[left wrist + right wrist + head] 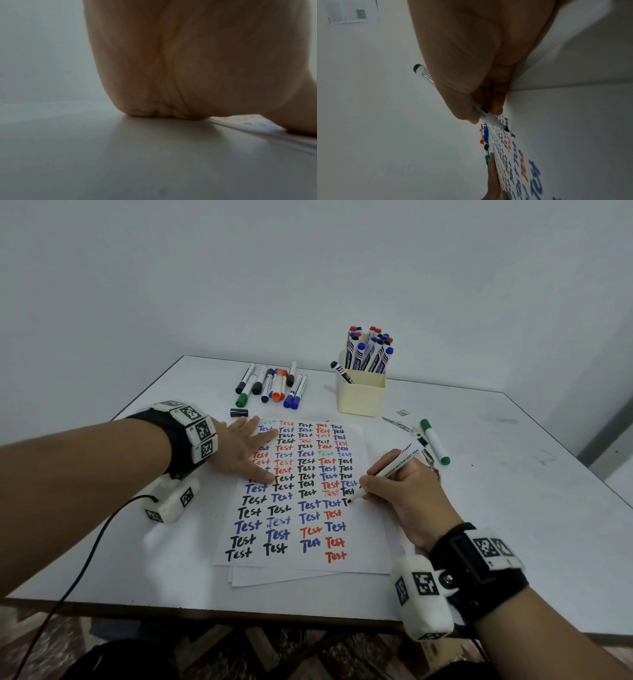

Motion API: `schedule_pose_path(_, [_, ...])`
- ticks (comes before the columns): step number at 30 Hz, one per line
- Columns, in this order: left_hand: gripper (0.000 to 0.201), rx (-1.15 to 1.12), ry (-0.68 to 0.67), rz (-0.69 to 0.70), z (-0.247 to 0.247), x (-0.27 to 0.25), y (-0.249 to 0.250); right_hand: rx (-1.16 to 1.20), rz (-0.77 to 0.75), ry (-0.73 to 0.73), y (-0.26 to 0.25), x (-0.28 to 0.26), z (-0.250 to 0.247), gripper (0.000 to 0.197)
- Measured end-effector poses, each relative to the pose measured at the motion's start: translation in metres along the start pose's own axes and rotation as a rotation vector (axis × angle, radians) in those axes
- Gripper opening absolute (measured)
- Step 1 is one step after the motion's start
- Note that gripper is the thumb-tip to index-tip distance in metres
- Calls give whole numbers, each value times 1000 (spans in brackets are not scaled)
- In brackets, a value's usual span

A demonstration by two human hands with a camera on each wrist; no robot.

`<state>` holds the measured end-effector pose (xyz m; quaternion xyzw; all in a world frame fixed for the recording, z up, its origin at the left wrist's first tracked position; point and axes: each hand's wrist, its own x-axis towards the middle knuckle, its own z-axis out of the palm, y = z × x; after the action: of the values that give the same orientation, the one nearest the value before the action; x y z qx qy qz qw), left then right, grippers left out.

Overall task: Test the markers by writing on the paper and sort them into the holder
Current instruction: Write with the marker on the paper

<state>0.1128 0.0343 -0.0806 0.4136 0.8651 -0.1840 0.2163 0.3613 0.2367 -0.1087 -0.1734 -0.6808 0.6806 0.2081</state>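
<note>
My right hand grips an uncapped black marker, its tip touching the paper beside a fresh black "T". In the right wrist view the same marker sits pinched between thumb and fingers. The paper is full of coloured "Test" words. My left hand lies flat on the paper's upper left, fingers spread. In the left wrist view only the palm's heel shows, resting on the table. A cream holder at the back holds several markers. A row of loose markers lies behind the paper.
A black cap lies near the left hand. A green marker and small metal bits lie right of the paper. More sheets lie under the top one. A cable runs from the left wrist over the white table's front edge.
</note>
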Motion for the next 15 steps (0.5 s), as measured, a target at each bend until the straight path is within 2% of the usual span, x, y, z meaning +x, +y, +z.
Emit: schedule_pose_path(15, [138,-9,6,-1,1,2,-2,-47,-22,22,0,1,-1,15])
